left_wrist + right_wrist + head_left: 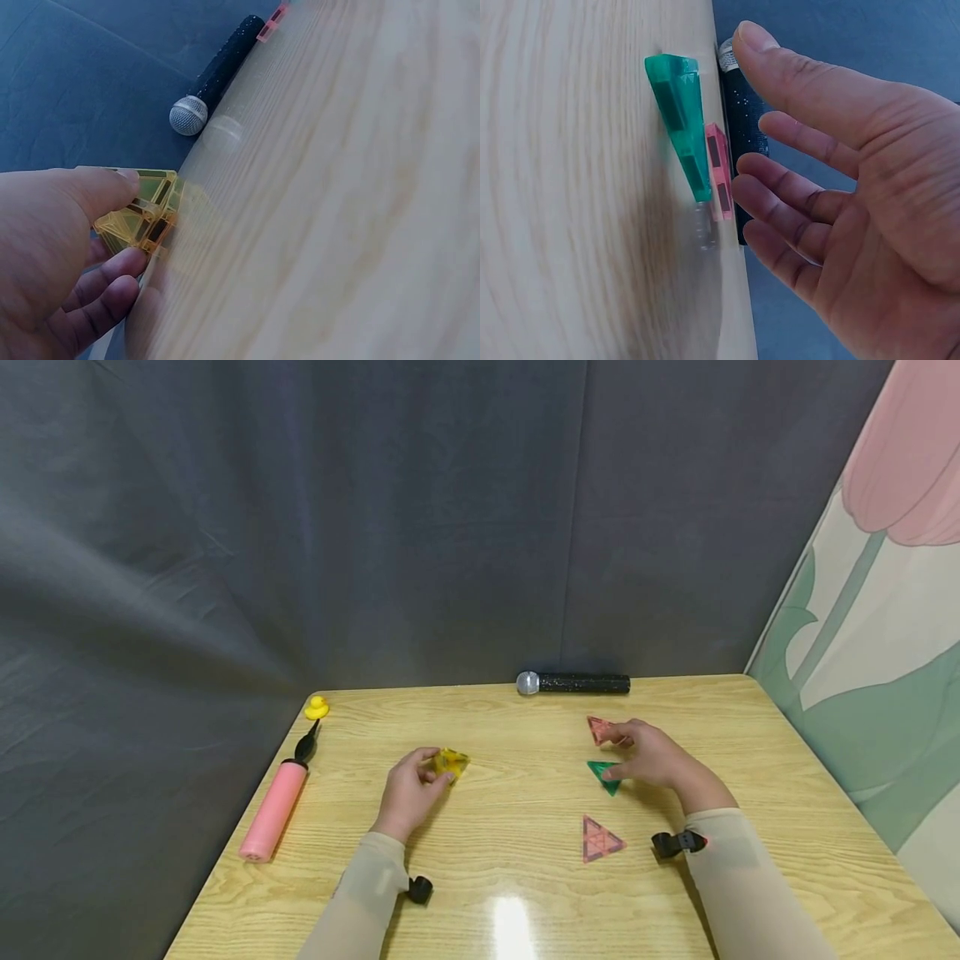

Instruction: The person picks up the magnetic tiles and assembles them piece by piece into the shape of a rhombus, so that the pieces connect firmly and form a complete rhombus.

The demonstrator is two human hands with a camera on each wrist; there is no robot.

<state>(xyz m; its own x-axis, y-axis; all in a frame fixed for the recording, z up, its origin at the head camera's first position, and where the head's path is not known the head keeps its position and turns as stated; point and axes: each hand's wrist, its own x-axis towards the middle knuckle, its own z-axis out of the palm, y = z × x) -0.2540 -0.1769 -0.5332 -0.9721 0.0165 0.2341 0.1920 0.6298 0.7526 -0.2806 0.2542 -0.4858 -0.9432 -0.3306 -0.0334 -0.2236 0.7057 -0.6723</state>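
Observation:
In the head view my left hand (410, 793) pinches a translucent yellow triangular magnetic tile piece (452, 762) between thumb and fingers. Up close in the left wrist view, the yellow piece (154, 199) shows several edges and faces; whether it is one tile or joined tiles I cannot tell. My right hand (654, 758) hovers by a green triangular tile (604, 774), its fingers spread and loosely bent. The right wrist view shows a gap between that hand (840, 180) and the green tile (676, 112). A pink triangular tile (597, 728) lies just behind, partly under the fingers.
Nearer on the wooden table (510, 835) lies another pink triangular tile (599, 841). A black microphone (581, 683) lies along the back edge. At the left are a pink hand pump (275, 810) and a small yellow rubber duck (317, 707). A dark curtain (435, 527) hangs behind.

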